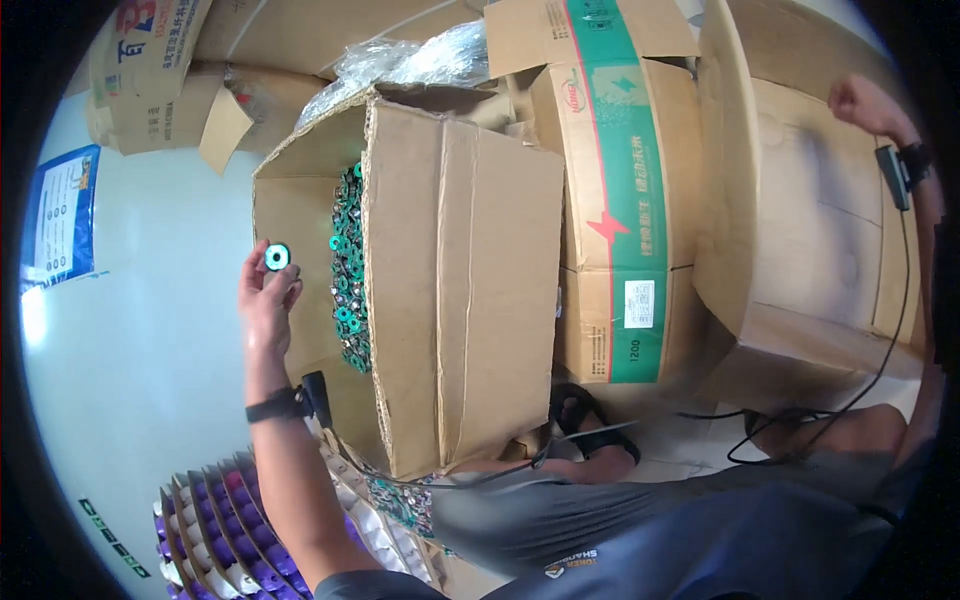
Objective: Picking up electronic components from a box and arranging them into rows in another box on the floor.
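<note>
Pinched between thumb and fingers of my left hand (266,300) is a small round disc (277,257) with a green rim, a pale face and a dark centre hole. The hand is raised beside a cardboard box (465,290) standing open. Inside that box lies a heap of small green-and-metal ring-shaped parts (348,270), just right of the hand and apart from it. At the upper right, my right hand (868,105) is closed in a fist by a second open cardboard box (815,200). Whatever is inside the fist, if anything, is hidden.
Between the open boxes stands a carton (625,230) with a green band. Clear plastic wrap (410,60) lies behind. Stacked trays (225,525) with purple and white pieces are at the lower left. A black cable (890,330) runs from my right wrist; another crosses my lap.
</note>
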### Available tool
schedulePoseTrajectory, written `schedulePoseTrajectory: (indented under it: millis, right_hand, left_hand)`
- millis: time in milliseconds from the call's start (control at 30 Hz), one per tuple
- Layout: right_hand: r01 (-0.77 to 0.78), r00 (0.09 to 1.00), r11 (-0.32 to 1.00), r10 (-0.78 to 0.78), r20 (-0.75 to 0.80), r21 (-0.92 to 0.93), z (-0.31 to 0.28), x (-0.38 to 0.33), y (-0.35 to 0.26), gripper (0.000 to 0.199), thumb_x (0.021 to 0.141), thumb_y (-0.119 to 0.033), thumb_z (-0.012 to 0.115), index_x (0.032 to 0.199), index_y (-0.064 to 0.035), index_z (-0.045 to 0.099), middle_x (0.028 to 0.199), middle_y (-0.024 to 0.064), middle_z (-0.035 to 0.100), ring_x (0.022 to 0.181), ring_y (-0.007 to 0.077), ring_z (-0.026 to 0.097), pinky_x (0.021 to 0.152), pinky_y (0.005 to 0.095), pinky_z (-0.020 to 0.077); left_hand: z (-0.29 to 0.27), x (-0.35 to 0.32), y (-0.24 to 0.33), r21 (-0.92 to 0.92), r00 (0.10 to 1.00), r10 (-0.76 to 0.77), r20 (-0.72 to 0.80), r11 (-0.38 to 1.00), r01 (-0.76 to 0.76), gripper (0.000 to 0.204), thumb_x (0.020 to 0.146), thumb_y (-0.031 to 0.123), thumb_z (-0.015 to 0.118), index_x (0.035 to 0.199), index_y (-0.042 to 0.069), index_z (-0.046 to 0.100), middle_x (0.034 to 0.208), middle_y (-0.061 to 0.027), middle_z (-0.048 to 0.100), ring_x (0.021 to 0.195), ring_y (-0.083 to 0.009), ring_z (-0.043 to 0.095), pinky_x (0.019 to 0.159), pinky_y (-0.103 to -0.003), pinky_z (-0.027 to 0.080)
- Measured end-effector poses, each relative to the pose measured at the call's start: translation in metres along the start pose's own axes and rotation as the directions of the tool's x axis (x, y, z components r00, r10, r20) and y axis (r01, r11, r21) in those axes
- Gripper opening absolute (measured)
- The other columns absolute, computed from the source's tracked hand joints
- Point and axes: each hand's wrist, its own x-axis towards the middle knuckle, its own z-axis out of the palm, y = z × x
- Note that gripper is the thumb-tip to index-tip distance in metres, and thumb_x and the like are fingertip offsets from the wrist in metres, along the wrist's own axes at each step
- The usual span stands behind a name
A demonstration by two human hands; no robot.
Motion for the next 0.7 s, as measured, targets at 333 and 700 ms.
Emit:
schedulePoseTrajectory:
  millis: [333,700]
  right_hand:
    - [0.916,0.255,0.392,-0.732,-0.632,-0.084,-0.018,-0.079,-0.239,0.038,0.077,-0.004,0.061,0.115,-0.0061,0.058,0.107,0.0146,0.058,0.102,0.0349,0.057,0.084,0.0393,0.0499]
    - [0.907,0.378,0.418,-0.766,-0.52,0.044,0.003,-0.097,-0.192,0.037,0.076,-0.006,0.064,0.112,-0.0095,0.06,0.114,0.0098,0.054,0.099,0.0316,0.058,0.079,0.0417,0.0506]
  left_hand:
    - [0.186,-0.106,0.145,-0.418,0.626,0.194,0.756,0.878,0.233,0.068,0.08,0.003,0.068,0.141,0.003,0.037,0.115,-0.0111,0.058,0.094,-0.0222,0.064,0.068,-0.025,0.057]
    - [0.328,-0.129,0.123,-0.32,0.28,0.169,0.945,0.652,0.688,0.045,0.089,0.002,0.053,0.133,0.001,0.043,0.118,-0.0146,0.059,0.099,-0.0268,0.064,0.074,-0.032,0.057]
